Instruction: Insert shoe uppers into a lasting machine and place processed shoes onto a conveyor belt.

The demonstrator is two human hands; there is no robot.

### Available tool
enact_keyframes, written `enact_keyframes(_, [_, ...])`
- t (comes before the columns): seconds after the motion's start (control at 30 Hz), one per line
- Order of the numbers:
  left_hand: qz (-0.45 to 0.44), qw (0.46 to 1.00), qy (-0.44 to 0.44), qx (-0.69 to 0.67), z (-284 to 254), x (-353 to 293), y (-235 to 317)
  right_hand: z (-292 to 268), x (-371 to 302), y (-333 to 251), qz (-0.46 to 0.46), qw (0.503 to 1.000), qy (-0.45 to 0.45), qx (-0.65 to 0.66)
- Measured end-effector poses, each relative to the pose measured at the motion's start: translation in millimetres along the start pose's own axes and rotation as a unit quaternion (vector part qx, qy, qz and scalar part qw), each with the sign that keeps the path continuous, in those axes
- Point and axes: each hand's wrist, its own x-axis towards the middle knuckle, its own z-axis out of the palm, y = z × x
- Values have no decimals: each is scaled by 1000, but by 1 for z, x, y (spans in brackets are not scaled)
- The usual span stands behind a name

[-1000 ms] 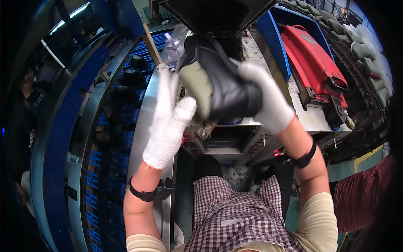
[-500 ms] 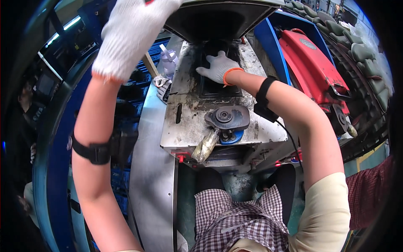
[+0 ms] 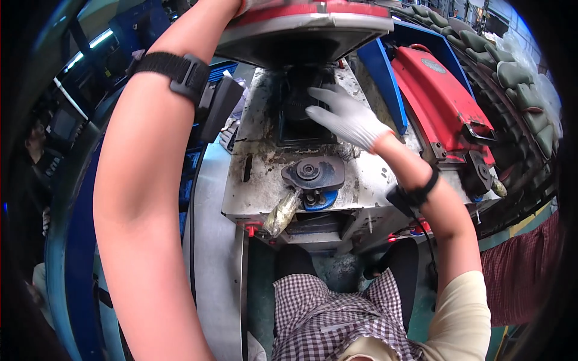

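Note:
A red-topped lid (image 3: 313, 23) with a dark underside stands raised over the machine's stained metal top (image 3: 241, 192). My left arm reaches up to it. Only a sliver of my gloved left hand (image 3: 256, 5) shows at the upper edge, by the lid's top; its fingers are hidden. Beneath the lid lies a black mould-like plate (image 3: 299, 123) set in the metal top. Over its right side is my right hand (image 3: 346, 117), in a white knitted glove, fingers spread and holding nothing. Whether it touches the plate I cannot tell.
A dark metal latch piece (image 3: 313, 172) on a blue base sits at the machine's front, beside a plastic-wrapped handle (image 3: 282, 213). To the right stand another red lid (image 3: 433, 96), a blue panel (image 3: 385, 84) and a rack of grey-green moulded pieces (image 3: 512, 75). Sheet-metal surface (image 3: 217, 265) lies left.
The lid has tipped lower, showing its red top. My left hand has moved up and right, mostly out of view. My right hand has drawn back toward the right of the black plate.

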Motion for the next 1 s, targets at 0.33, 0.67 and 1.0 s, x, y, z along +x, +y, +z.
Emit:
enact_keyframes(0.33, [-83, 841, -404, -349, 50, -56, 50, 62, -212, -103, 252, 757, -117, 591])
enact_keyframes(0.67, [-115, 882, -368, -272, 99, -139, 80, 118, -155, -149, 179, 248, -152, 940])
enact_keyframes(1.0, [-139, 885, -377, -237, 98, -140, 86, 21, -197, -75, 242, 281, -47, 927])
